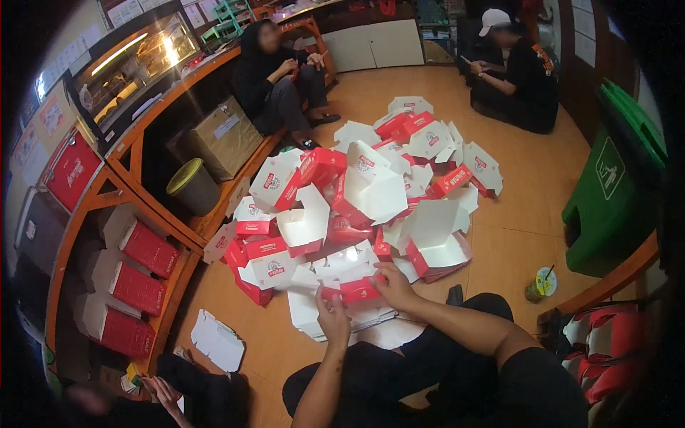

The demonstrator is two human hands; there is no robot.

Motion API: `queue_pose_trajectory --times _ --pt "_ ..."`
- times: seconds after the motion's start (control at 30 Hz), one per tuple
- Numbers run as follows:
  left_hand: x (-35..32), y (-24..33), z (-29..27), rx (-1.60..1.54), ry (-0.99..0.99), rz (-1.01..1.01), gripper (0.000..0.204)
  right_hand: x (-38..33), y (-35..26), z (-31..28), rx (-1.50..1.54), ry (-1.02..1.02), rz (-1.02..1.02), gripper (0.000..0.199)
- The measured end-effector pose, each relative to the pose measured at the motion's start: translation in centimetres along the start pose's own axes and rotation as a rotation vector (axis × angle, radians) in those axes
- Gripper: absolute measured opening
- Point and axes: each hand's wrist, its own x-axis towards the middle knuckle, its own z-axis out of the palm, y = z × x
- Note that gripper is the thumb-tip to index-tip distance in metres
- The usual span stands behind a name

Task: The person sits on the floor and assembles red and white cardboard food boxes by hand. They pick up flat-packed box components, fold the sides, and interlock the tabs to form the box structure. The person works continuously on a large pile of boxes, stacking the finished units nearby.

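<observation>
In front of my crossed legs, a partly folded red-and-white carton is held between both hands. My left hand grips its left end, fingers pointing up, and my right hand has its fingers closed on the right end. The carton's white inside faces up beyond the red front panel. Beneath it lies a stack of flat white cartons. Just past my hands spreads a heap of assembled red-and-white food boxes, many with lids up, such as an open box beside my right hand.
Flat white sheets lie on the left floor. Red boxes fill a low wooden shelf. A green bin and a drink cup stand right. Seated people are at the back, and another person's hand shows lower left.
</observation>
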Motion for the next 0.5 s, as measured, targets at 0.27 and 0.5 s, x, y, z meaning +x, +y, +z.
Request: queue_pose_trajectory --times 0.27,0.5 --pt "0.7 -0.3 0.0 0.481 -0.080 0.466 0.038 -0.5 -0.9 -0.8 -0.062 -0.149 -0.088 0.028" --pt "1.1 0.2 -1.1 0.602 -0.326 0.361 0.030 -0.3 -1.4 -1.5 -0.034 -0.165 -0.167 0.024"
